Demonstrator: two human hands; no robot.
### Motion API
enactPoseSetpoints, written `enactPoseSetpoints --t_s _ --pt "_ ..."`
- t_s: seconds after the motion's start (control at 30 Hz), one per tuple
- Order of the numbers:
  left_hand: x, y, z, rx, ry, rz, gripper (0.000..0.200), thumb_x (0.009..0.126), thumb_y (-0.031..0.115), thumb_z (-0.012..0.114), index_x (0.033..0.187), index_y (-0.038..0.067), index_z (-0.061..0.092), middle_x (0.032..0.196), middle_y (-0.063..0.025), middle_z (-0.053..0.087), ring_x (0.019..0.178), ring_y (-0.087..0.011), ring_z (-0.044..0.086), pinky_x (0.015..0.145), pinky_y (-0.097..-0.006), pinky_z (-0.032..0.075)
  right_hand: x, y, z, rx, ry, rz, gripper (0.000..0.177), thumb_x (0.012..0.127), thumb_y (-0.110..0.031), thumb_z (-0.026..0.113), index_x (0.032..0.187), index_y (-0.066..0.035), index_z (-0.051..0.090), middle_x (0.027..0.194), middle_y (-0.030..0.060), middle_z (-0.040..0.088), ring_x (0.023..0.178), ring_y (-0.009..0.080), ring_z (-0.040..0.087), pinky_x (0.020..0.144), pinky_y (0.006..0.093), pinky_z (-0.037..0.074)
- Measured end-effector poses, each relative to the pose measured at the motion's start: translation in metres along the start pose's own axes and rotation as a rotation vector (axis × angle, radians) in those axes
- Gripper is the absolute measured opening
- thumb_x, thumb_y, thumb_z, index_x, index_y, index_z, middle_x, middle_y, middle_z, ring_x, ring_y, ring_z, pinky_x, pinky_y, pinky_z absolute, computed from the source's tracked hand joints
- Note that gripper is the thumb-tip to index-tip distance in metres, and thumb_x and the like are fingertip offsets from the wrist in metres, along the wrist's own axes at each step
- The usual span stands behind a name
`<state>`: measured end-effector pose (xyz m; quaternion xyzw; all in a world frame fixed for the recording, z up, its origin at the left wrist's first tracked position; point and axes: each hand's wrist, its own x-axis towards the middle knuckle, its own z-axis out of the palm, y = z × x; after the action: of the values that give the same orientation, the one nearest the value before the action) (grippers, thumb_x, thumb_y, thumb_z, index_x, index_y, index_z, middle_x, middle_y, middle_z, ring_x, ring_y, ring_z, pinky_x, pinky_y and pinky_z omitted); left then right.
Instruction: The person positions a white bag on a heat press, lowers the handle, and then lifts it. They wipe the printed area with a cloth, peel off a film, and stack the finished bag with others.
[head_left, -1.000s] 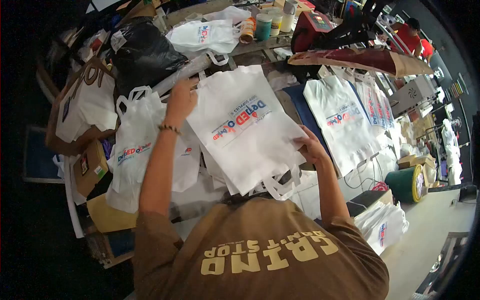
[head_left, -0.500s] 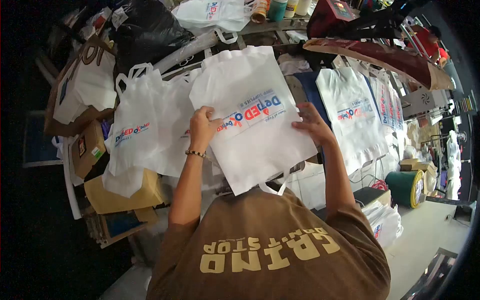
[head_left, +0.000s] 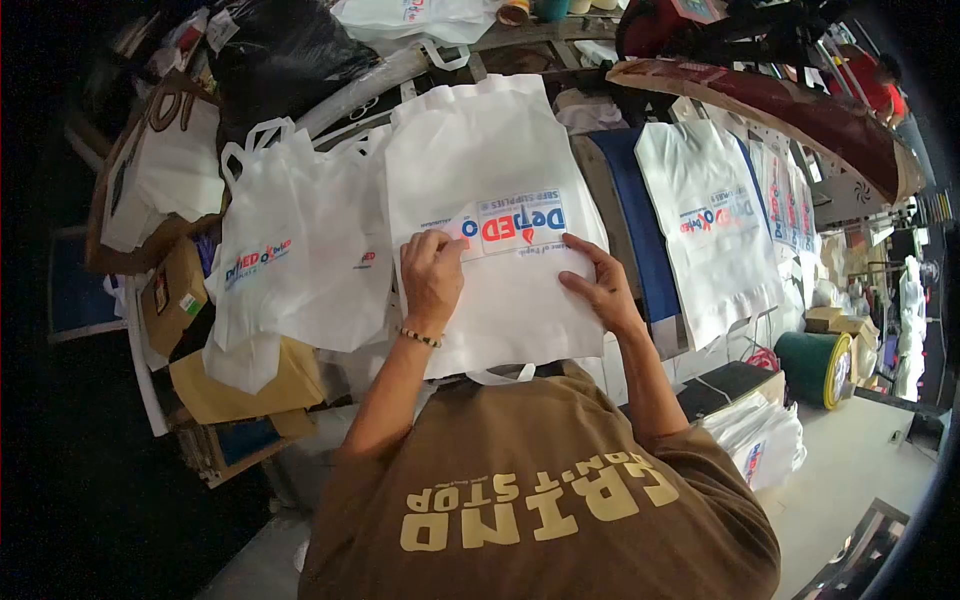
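A white cloth bag lies flat in front of me, its handle toward my body. Across its middle is a clear printed film with blue and red lettering. The fingers of my left hand are pinched together at the film's left end, covering part of the print. With thumb and index finger apart, my right hand rests on the bag, the index fingertip at the film's right corner.
Another printed white bag lies on a blue board to the right. More white bags are spread on the left, above a cardboard box. A dark red curved panel juts in at upper right. A green roll stands lower right.
The bag has turned straighter and shifted slightly left. My left hand has moved right and closed its fingers over the print's left end; my right hand has slid inward from the bag's edge.
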<state>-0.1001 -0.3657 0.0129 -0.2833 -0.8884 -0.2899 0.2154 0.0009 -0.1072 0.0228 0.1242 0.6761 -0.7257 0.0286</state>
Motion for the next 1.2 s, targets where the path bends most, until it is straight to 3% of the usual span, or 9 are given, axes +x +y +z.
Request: enactPoseSetpoints --t_s 0.37,0.53,1.2 --pt "-0.011 0.011 0.005 -0.086 -0.071 0.059 0.015 0.073 -0.003 0.071 0.085 0.006 0.073 0.083 -0.0053 0.063 0.081 -0.026 0.061 0.077 -0.0393 0.05 -0.007 0.008 0.002 -0.075 0.026 -0.051 0.061 0.085 -0.006 0.076 0.142 0.004 0.054 0.141 0.0175 0.059 0.132 0.022 0.053 0.114 0.0339 0.037" --pt "-0.012 0.026 0.0 -0.249 -0.197 0.113 0.015 0.074 -0.005 0.069 0.085 0.004 0.073 0.083 -0.0072 0.066 0.081 -0.0269 0.063 0.074 -0.0381 0.052 -0.008 0.003 0.003 -0.047 0.021 -0.035 0.06 0.086 -0.006 0.075 0.142 0.004 0.054 0.141 0.018 0.059 0.132 0.0226 0.053 0.114 0.0342 0.036" --pt "-0.02 0.051 0.0 -0.541 -0.402 0.054 0.01 0.077 -0.004 0.072 0.084 0.003 0.072 0.084 -0.0099 0.067 0.083 -0.0296 0.064 0.074 -0.0395 0.053 -0.009 0.01 0.003 -0.054 0.029 -0.009 0.06 0.087 -0.009 0.075 0.142 0.002 0.054 0.14 0.0171 0.059 0.13 0.023 0.054 0.113 0.0343 0.038"
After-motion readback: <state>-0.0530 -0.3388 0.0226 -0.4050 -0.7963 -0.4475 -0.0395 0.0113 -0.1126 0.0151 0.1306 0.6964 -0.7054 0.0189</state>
